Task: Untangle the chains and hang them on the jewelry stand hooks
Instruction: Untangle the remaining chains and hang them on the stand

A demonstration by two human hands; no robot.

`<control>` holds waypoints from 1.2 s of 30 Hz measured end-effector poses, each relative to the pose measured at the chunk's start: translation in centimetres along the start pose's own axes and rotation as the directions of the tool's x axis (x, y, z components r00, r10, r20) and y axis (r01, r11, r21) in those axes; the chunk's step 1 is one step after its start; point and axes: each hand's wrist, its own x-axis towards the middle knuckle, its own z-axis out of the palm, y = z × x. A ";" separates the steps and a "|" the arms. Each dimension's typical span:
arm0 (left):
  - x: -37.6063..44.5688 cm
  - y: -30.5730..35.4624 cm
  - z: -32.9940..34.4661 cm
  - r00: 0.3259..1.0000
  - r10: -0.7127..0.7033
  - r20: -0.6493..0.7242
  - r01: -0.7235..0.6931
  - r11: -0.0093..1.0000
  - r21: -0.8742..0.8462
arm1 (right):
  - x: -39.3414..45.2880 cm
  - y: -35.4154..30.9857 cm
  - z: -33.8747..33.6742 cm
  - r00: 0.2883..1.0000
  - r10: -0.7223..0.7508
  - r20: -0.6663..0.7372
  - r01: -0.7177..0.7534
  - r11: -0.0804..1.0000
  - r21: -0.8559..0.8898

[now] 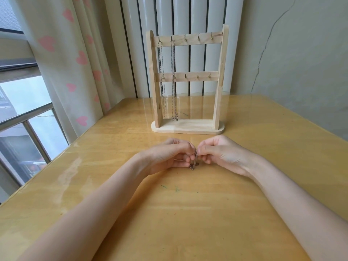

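At 6 o'clock from the jewelry stand (186, 81), a small tangled chain (194, 162) is pinched between left hand (169, 157) and right hand (222, 153), both grasping it over the table (188, 213)

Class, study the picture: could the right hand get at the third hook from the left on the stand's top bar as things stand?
Probably yes. The third hook is bare, and open table lies between it and the right hand. But that hand, with the left hand, is pinching a chain.
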 end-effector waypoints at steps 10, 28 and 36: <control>-0.1 0.4 0.5 0.999 -0.021 -0.028 0.025 0.991 0.133 | -0.1 -0.1 0.1 0.998 0.049 0.030 -0.046 0.994 -0.097; 0.0 -0.1 0.1 0.970 0.095 -0.224 -0.091 0.995 0.026 | 0.2 0.0 0.6 0.951 -0.063 -0.304 0.047 0.997 -0.059; 0.3 -0.4 0.6 0.966 0.139 -0.219 -0.124 0.989 0.081 | 0.0 -0.1 0.6 0.977 -0.002 -0.212 -0.014 0.997 -0.075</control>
